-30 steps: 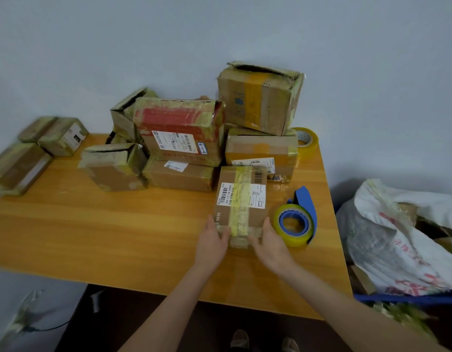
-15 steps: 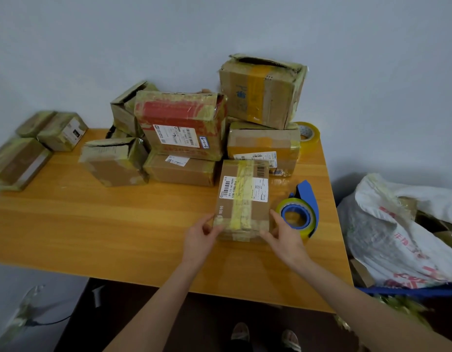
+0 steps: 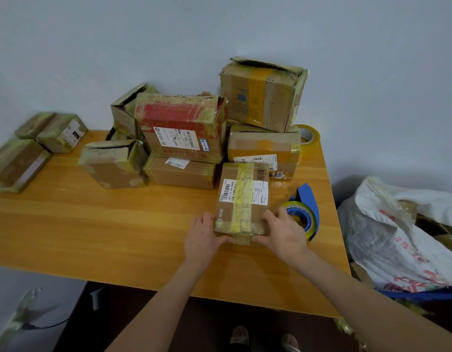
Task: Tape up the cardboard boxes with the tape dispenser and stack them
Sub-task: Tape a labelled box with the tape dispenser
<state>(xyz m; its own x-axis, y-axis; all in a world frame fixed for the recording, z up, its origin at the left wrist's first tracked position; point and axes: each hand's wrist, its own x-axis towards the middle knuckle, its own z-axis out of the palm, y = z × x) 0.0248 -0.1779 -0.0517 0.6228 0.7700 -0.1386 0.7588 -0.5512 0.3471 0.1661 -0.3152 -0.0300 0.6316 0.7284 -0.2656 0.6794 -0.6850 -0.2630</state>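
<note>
A small flat cardboard box with a white label and a yellow tape strip down its middle lies on the wooden table. My left hand grips its near left corner, thumb along the front edge. My right hand grips its near right corner, fingers over the top edge. The blue tape dispenser with a yellowish roll stands just right of my right hand, untouched. Several taped boxes are piled behind, a red-topped box on a flat one, and a large box on another.
A spare tape roll sits at the table's back right corner. A loose box lies left of the pile, and more boxes sit off the table's left end. A white sack stands on the right.
Both hands slid along the small box's near end, out to its corners and back onto the front edge. The box stays on the table; the view shifted slightly.
</note>
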